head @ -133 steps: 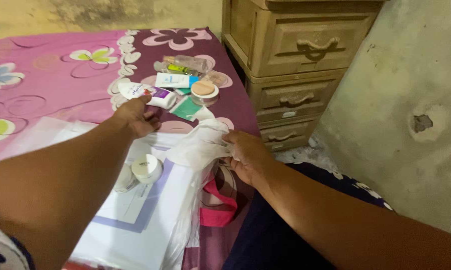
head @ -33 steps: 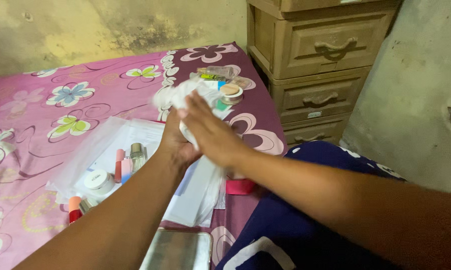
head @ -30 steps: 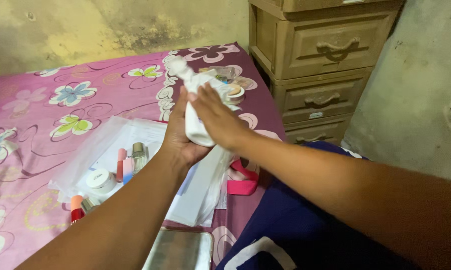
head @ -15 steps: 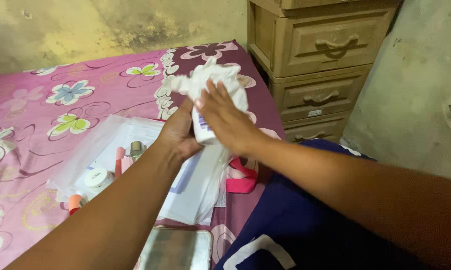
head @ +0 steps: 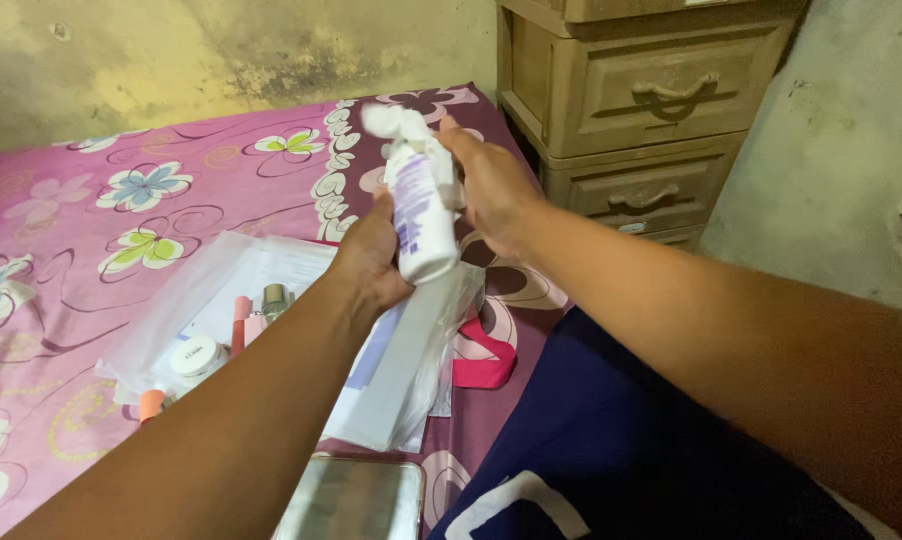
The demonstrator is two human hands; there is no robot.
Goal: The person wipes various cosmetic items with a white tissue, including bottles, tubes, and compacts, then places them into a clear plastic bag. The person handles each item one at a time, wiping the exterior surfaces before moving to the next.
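**K:** Bottle (head: pixel 423 205) status?

**R:** White, purple print on the side, held up in the air over the bed (head: pixel 101 210), tilted a little with its top away from the camera. Thin white plastic wrap (head: pixel 399 120) is bunched around its top end.

**K:** Hands?

**R:** Left hand (head: pixel 371 255) is closed around the lower half of the bottle from the left — fingers curled behind it, thumb side up. Right hand (head: pixel 491 185) is against the upper part, fingers reaching to the wrap at the top. Whether it grips the bottle or only the wrap, I can't tell.

**K:** What's underneath?

**R:** Pink bedsheet with flower print. On it, a clear plastic pouch (head: pixel 196 300) lying flat and open, with small cosmetics on it: a round white jar (head: pixel 197 355), a pink tube (head: pixel 241 320), a small glass bottle with a metal cap (head: pixel 274 298), and an orange-tipped item (head: pixel 151 403) at the near-left edge. A flat white carton (head: pixel 401 370) lies just below the held bottle, partly inside thin plastic. A pink strap (head: pixel 486 360) loops out beside it on the right.

**K:** Anything else in frame?

**R:** Phone (head: pixel 356 500) face up at the bed's near edge — screen reflective. Wooden drawer unit (head: pixel 651 100) stands right of the bed against the wall. Dark blue cloth (head: pixel 621 450) covers the person's lap at lower right.
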